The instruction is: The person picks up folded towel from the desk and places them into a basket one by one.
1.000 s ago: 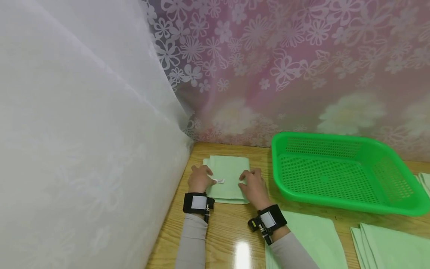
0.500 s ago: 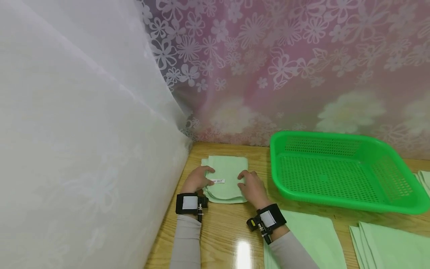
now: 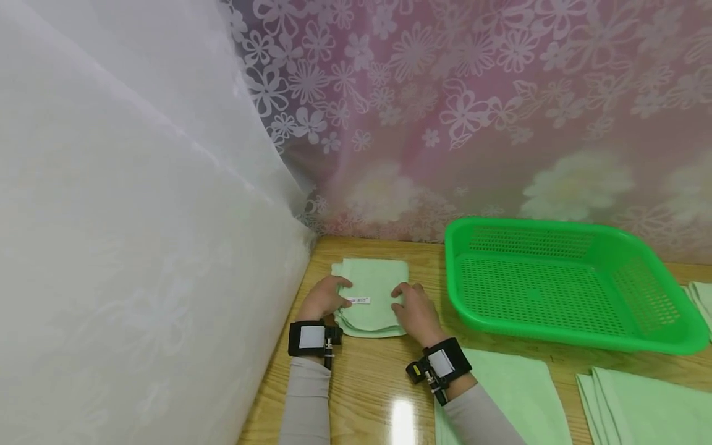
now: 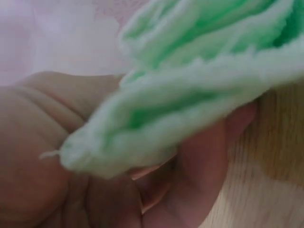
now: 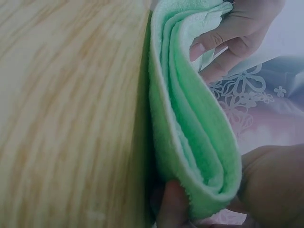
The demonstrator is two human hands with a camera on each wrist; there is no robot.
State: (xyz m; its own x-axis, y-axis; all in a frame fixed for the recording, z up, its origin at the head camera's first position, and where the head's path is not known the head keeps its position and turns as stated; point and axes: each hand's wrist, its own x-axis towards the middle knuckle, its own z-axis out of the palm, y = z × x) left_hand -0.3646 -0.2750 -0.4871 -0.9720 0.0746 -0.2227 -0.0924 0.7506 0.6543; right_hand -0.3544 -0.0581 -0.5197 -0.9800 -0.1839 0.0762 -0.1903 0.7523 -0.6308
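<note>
A folded pale green towel (image 3: 377, 283) with a small white label (image 3: 360, 300) lies on the table between the two hands. My left hand (image 3: 322, 298) grips its left edge; in the left wrist view the layered edge (image 4: 142, 114) sits between the palm and fingers (image 4: 202, 161) curled underneath. At the opposite side my right hand (image 3: 419, 315) holds the right edge. The right wrist view shows the towel's layers (image 5: 199, 123) bent in a loop, a fingertip (image 5: 173, 202) tucked under it and the rest of the hand on the far side.
A green plastic basket (image 3: 534, 293) stands to the right on the wooden table (image 3: 364, 395). Other folded green towels lie in front of it, one (image 3: 514, 389) partly under the right forearm and another (image 3: 651, 402) further right. A white sheet (image 3: 167, 247) closes off the left side.
The left hand has shifted slightly left and turned, with its fingers now around the towel's left edge, where the near corner has lifted and curved. The right hand has barely moved.
</note>
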